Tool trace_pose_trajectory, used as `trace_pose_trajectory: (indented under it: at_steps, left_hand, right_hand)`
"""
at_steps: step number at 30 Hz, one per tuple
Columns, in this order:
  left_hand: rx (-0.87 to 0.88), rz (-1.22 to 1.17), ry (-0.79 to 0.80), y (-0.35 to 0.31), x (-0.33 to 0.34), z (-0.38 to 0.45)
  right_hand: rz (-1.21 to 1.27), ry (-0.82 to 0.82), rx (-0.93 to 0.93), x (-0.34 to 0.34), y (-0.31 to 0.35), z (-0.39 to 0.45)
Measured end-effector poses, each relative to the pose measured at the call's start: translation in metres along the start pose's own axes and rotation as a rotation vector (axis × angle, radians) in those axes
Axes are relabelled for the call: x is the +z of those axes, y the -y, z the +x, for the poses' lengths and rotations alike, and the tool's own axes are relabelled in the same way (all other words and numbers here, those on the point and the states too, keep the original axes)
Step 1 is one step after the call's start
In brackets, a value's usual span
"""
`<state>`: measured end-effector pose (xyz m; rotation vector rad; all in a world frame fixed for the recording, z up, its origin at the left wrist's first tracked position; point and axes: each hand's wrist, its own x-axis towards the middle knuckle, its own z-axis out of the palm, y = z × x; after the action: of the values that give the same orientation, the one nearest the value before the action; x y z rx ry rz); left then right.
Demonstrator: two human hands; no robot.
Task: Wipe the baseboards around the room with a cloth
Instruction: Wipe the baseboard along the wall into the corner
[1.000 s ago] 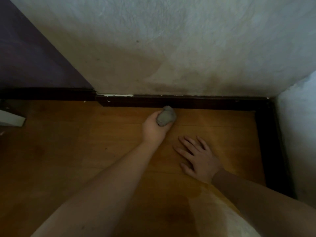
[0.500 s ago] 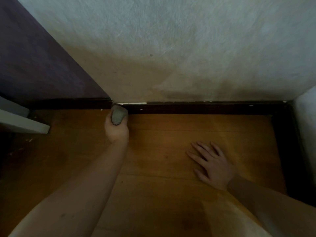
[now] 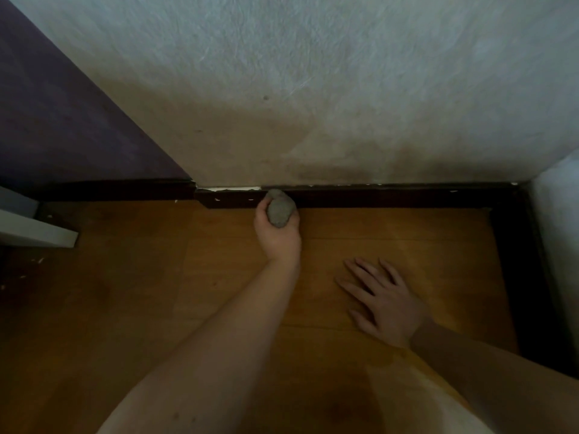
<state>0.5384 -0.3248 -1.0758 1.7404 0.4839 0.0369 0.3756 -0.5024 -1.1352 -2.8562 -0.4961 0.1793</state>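
A dark brown baseboard (image 3: 391,197) runs along the foot of the pale wall and turns the corner at the right. My left hand (image 3: 277,234) grips a balled grey cloth (image 3: 279,208) and presses its tip against the baseboard, near a chipped stretch with white flecks. My right hand (image 3: 383,300) lies flat on the wooden floor, fingers spread, well short of the wall.
A purple wall section (image 3: 62,120) with its own dark baseboard (image 3: 109,191) stands at the left. A white furniture edge (image 3: 34,234) juts in at the far left. The right wall (image 3: 560,245) closes the corner. Small white crumbs lie on the floor at the left.
My left hand slid the cloth left along the baseboard to the wall joint, then back to the right. My right hand stayed flat on the floor.
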Motion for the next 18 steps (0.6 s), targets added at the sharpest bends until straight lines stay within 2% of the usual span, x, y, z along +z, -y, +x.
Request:
trace_pose_trajectory:
  at_steps: [4,7,9,13,18]
  left_hand:
    - [0.000,0.027,0.080,0.003,0.019,-0.015]
    - [0.152,0.220,0.402,0.004,0.016,-0.025]
    - [0.216,0.288,0.499,-0.001,0.010,-0.025]
    - [0.194,0.247,0.395,-0.026,-0.021,-0.009]
    - [0.180,0.254,0.108,-0.042,-0.095,0.027]
  right_hand:
    - [-0.001,-0.012,-0.003,-0.001,0.000,0.000]
    - [0.001,-0.013,-0.011,-0.001,-0.001,0.000]
    - [0.004,-0.018,-0.013,0.000,-0.002,0.000]
    - [0.024,-0.018,-0.017,0.001,-0.003,0.000]
    - [0.002,0.000,-0.015,0.002,-0.004,-0.001]
